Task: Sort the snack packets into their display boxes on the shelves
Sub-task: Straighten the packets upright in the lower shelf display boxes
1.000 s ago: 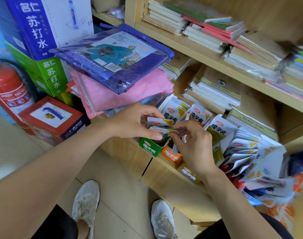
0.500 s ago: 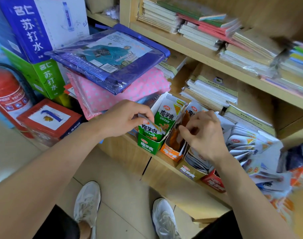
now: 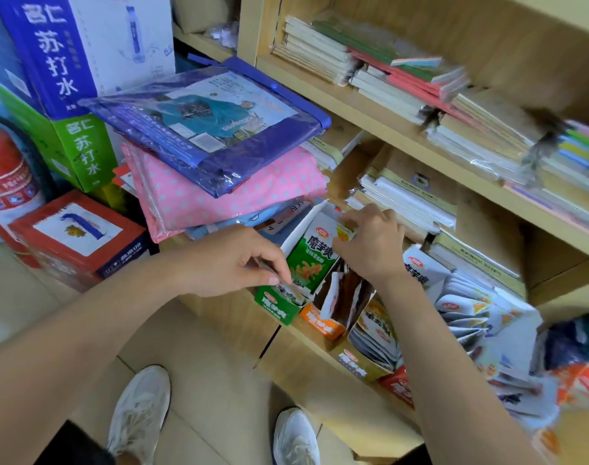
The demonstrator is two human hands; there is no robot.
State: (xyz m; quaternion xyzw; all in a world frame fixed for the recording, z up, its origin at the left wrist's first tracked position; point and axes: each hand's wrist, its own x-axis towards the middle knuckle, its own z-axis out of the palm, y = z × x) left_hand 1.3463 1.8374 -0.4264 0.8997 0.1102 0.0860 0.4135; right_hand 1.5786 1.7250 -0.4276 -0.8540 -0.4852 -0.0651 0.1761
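We're in a small shop, no doubt about it: wooden shelves (image 3: pixel 370 119) loaded with plastic-wrapped stacks of notebooks (image 3: pixel 320 52), many of a kind. Down on the lowest shelf, a row of branded display boxes (image 3: pixel 274 305) stuffed with snack packets (image 3: pixel 461 307) (the same logo on box after box). To the left, packaged raincoats (image 3: pixel 205 129) piled flat in their plastic sleeves, printed cartons (image 3: pixel 51 55) of bottled water stacked behind, a red fire extinguisher (image 3: pixel 7 182) alongside, tiled floor (image 3: pixel 202 380) underfoot.

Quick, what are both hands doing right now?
Left hand: pinching a snack packet in the green box.
Right hand: pinching the top corner of that box's upright flap.
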